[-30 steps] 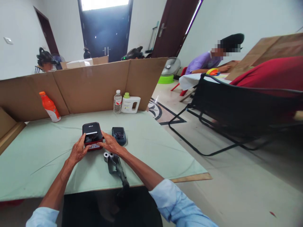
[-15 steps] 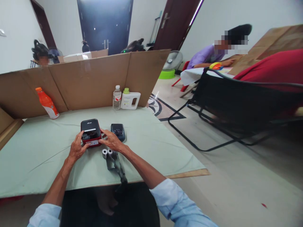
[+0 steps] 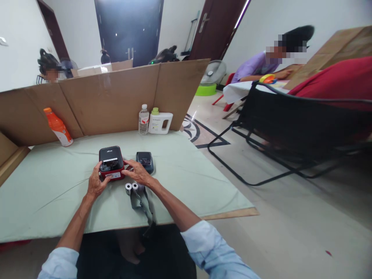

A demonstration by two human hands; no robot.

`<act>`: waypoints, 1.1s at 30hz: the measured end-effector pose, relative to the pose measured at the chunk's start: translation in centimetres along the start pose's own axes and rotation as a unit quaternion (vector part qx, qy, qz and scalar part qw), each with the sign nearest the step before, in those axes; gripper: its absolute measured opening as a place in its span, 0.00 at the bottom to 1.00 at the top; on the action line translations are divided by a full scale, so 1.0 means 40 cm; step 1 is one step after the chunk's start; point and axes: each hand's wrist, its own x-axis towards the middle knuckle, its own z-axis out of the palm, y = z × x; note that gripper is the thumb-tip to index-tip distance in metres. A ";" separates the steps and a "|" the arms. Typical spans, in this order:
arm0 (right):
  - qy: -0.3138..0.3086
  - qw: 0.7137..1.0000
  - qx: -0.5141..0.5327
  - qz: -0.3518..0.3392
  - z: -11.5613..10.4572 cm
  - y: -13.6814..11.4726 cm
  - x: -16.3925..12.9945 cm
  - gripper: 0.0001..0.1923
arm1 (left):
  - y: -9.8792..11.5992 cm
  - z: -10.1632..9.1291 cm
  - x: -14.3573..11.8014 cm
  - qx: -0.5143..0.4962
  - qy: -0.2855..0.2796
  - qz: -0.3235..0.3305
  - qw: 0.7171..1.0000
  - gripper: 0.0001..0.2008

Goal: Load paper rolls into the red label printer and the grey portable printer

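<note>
A small black-and-red label printer (image 3: 111,157) stands on the cloth-covered table (image 3: 186,186), a white label on its near side. My left hand (image 3: 97,182) grips its left side, the thumb at the near lower corner. On the opposite side my right hand (image 3: 136,172) holds it, with thumb and fingers against the right side. Just beyond my right hand sits a second, dark blue printer (image 3: 144,162). Two small white paper rolls (image 3: 131,187) stand nearer to me, beside a crumpled dark grey strap (image 3: 142,205) that hangs over the table's front edge.
A cardboard wall (image 3: 113,102) closes the table's back. Before it stand an orange bottle (image 3: 58,127), a clear water bottle (image 3: 143,120) and a white jug (image 3: 160,123). To the right are a black folding chair (image 3: 290,128) and a person in purple (image 3: 252,69).
Both hands stay on the printer, which has hardly moved. My left forearm has shifted slightly to the right, and the view has turned a little.
</note>
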 end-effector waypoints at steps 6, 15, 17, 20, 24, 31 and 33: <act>-0.008 1.000 -0.022 0.002 -0.003 -0.012 -0.007 0.26 | 0.016 -0.011 0.004 -0.015 -0.011 -0.014 1.000 0.37; 0.028 0.993 -0.110 -0.037 0.010 -0.032 -0.006 0.37 | 0.029 -0.016 0.031 0.007 0.015 0.047 0.999 0.29; 0.030 0.990 -0.133 -0.042 0.012 -0.037 -0.006 0.37 | 0.036 -0.011 0.037 0.015 0.029 0.053 0.998 0.27; 0.025 0.984 -0.171 -0.049 0.016 -0.043 -0.009 0.32 | 0.046 -0.005 0.042 0.015 0.047 0.047 0.998 0.24; 0.021 0.978 -0.202 -0.048 0.022 -0.043 -0.014 0.29 | 0.058 0.000 0.047 0.004 0.060 0.022 0.998 0.20; 0.024 0.972 -0.230 -0.046 0.030 -0.040 -0.012 0.30 | 0.085 0.026 0.077 -0.007 0.084 -0.031 0.996 0.13; 0.027 0.970 -0.237 -0.052 0.033 -0.040 -0.010 0.30 | 0.093 0.037 0.084 -0.010 0.091 -0.051 0.994 0.13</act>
